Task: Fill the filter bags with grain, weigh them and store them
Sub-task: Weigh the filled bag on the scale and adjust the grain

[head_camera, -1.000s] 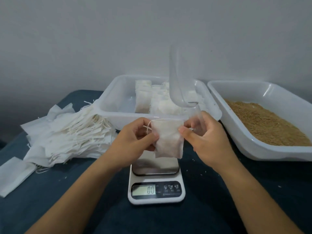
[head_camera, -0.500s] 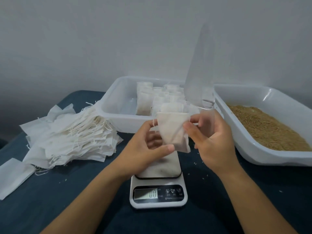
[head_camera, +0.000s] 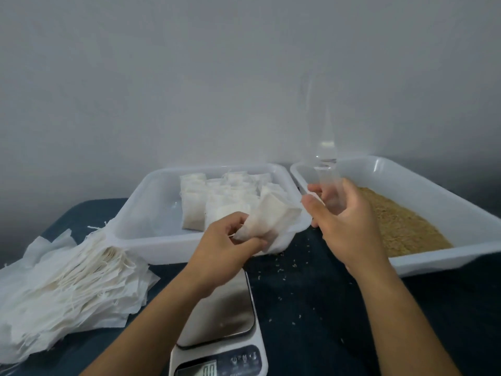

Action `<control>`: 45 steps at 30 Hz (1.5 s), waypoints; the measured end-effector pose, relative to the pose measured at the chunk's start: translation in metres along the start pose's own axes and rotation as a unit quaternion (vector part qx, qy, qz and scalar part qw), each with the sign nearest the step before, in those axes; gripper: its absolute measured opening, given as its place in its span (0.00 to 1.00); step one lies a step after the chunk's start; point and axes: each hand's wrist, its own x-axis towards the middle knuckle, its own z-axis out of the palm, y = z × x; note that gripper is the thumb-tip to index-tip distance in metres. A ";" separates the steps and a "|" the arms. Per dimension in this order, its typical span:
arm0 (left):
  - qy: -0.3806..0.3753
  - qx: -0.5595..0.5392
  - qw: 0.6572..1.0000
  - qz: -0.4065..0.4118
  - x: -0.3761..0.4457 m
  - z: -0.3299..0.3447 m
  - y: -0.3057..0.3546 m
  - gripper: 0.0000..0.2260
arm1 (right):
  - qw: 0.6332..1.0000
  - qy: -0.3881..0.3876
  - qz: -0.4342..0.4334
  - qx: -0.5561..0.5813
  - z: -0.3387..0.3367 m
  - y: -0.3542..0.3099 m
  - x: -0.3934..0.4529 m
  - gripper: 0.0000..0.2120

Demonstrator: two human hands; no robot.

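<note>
Step in hand: bag readied, not yet filled, by my judgement.

Left hand point(head_camera: 230, 241): your fingers pinch one empty filter bag point(head_camera: 267, 226), held above the near rim of the storage tray point(head_camera: 141, 213) of filled bags.

Right hand point(head_camera: 344, 215): curled round the handle of a clear scoop point(head_camera: 326, 147), bowl upright, over the near-left corner of the grain tray point(head_camera: 406, 183).

Scale point(head_camera: 219, 346): at the near edge of the surface, platform bare.

Next: dip the scoop into the grain point(head_camera: 401, 226); open the bag mouth to receive it.

The right hand point(head_camera: 349, 221) is releasing the white paper filter bag point(head_camera: 267, 222), carrying the clear plastic scoop point(head_camera: 326, 169) rightward; the left hand point(head_camera: 227, 248) is holding it alone.
</note>
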 end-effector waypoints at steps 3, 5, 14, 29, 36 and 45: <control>-0.021 0.027 0.999 0.004 0.013 0.012 0.004 0.06 | 0.998 -0.048 -0.025 -0.016 -0.005 0.000 0.004 0.07; -0.031 0.051 0.998 0.010 0.022 0.020 0.009 0.07 | 0.997 -0.061 -0.023 -0.049 -0.007 0.004 0.007 0.08; -0.044 0.105 0.992 0.050 0.065 0.068 0.041 0.07 | 0.993 0.065 0.081 -0.055 -0.040 0.032 0.025 0.08; 0.006 0.144 0.984 0.105 0.084 0.100 0.050 0.05 | 0.978 0.115 0.168 -0.046 -0.061 0.048 0.030 0.09; 0.000 0.130 0.984 0.119 0.081 0.102 0.057 0.09 | 0.976 0.118 0.177 -0.037 -0.064 0.051 0.031 0.10; 0.003 0.127 0.985 0.120 0.078 0.101 0.055 0.08 | 0.977 0.119 0.176 -0.034 -0.063 0.050 0.030 0.09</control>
